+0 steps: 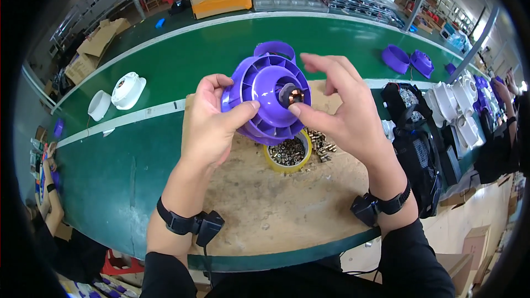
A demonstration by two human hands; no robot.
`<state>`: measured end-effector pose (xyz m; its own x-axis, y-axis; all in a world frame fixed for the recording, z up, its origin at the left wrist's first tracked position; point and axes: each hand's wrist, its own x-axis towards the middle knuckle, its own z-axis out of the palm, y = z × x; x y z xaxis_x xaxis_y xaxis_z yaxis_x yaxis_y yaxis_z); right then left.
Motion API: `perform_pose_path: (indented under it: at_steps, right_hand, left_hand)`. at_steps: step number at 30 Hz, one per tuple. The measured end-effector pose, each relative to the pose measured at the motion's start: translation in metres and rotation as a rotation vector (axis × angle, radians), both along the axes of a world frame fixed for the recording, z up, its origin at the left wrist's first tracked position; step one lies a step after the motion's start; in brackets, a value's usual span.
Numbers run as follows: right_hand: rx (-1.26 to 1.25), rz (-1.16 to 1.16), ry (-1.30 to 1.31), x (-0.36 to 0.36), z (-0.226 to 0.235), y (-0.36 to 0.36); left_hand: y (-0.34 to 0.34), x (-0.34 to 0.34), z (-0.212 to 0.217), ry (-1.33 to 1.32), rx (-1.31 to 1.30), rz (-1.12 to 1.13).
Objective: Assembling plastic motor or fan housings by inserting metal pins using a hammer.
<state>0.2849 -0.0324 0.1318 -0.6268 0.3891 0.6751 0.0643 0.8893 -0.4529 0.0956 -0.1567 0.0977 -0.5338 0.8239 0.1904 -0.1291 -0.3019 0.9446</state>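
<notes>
My left hand (212,118) grips a round purple plastic fan housing (265,85) by its left side, thumb across the front. Radial vanes ring its domed centre. From that centre sticks out a dark shaft end with a shiny copper-coloured fitting (296,96). My right hand (345,107) is at the housing's right, fingers spread and raised, thumb tip at the fitting's lower edge; whether it presses there I cannot tell. Below the housing, a yellow-rimmed round tub (289,169) holds many small metal fittings. More loose brass-coloured fittings (323,146) lie beside it on the wooden board (248,204).
A green conveyor belt (193,41) runs beyond the table, carrying white housings (128,90) at left and purple parts (396,58) at right. A black bag (414,154) and stacked white housings (450,102) stand at right. Co-workers' arms (53,201) show at both edges.
</notes>
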Motion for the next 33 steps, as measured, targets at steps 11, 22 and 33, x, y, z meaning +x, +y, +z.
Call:
perform_pose_path:
  at_steps: [11,22,33]
  right_hand:
    - [-0.184,0.127,-0.161,-0.01,-0.036,0.007]
    - [-0.13,-0.511,-0.01,-0.02,-0.036,0.121]
    - [-0.461,-0.955,-0.388,-0.022,-0.106,0.255]
  left_hand:
    - [0.002,-0.002,-0.008,-0.297,-0.033,-0.076]
    - [-0.03,0.001,0.044,0.5,0.323,0.454]
    - [-0.138,-0.008,0.077,0.811,0.583,0.557]
